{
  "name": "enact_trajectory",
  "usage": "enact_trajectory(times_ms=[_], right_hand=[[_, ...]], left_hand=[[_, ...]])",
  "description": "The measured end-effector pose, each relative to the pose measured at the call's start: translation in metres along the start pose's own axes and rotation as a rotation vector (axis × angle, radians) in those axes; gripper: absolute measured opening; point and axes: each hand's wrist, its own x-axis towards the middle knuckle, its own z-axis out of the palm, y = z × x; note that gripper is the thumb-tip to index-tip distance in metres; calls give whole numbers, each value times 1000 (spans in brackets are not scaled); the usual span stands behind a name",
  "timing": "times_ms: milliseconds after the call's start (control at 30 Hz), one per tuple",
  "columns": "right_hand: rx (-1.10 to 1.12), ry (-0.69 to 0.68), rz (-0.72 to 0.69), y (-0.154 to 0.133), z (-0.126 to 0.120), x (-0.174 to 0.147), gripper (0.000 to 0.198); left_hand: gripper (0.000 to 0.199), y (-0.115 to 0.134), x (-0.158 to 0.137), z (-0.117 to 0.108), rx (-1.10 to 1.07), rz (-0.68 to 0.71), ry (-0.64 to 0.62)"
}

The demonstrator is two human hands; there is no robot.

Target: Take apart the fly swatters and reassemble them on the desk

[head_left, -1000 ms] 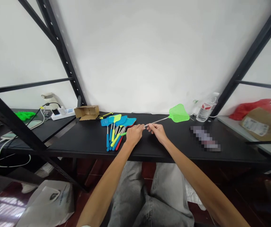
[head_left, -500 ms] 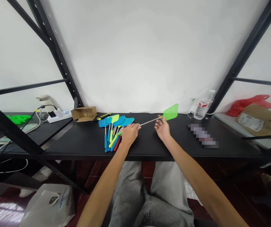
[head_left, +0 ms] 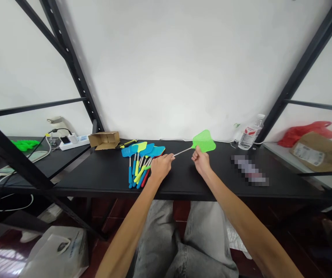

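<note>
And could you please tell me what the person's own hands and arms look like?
The left hand and right hand are ungloved. The forearms are bare as far as they show: no sleeves, watch or visible markings. Below them, the person wears faded grey jeans.

The black bench (head_left: 96,172) carries, toward its left end, an open cardboard box (head_left: 104,141), with a yellow-and-black tool (head_left: 128,144) just beside it. Nearer the front lie blue, yellow and red fly swatters (head_left: 137,168), overlapping in a heap. Toward the right, a clear bottle (head_left: 251,134) stands upright behind a pixelated object (head_left: 249,170).
</note>
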Motion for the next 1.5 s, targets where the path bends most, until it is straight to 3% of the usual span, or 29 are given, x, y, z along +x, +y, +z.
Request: enact_trajectory(times_ms=[100, 200, 333, 500, 567, 633, 800, 933, 1100, 1267, 1500], right_hand=[[-89, -162, 7, 10, 12, -9, 48], [-123, -174, 19, 15, 14, -12, 43], [-51, -58, 64, 11, 5, -2, 41], [92, 244, 21, 2, -11, 14, 42], [55, 267, -8, 3, -15, 16, 40], [-75, 209, -35, 8, -16, 15, 37], [-572, -103, -101, 19, -12, 8, 41], [-962, -180, -133, 17, -8, 2, 31], [-1366, -67, -114, 2, -12, -7, 30], [-1671, 95, -21, -25, -44, -4, 33], [-1733, 190, 40, -50, -86, 6, 36]], left_hand=[[41, 15, 5, 0, -60, -16, 0], [39, 29, 11, 4, -115, -34, -14], [37, 29, 13, 9, -155, -28, -32], [31, 14, 5, 11, -125, -75, -93], [27, 12, 2, 10, -108, -68, -125], [28, 14, 1, 9, -100, -45, -143], [36, 23, -1, 9, -127, 99, -195], [34, 29, -2, 10, -117, 208, -211], [26, 27, -3, 13, -88, 212, -186], [29, 23, -3, 19, -78, 194, -151], [25, 22, -3, 20, -3, 61, -91]])
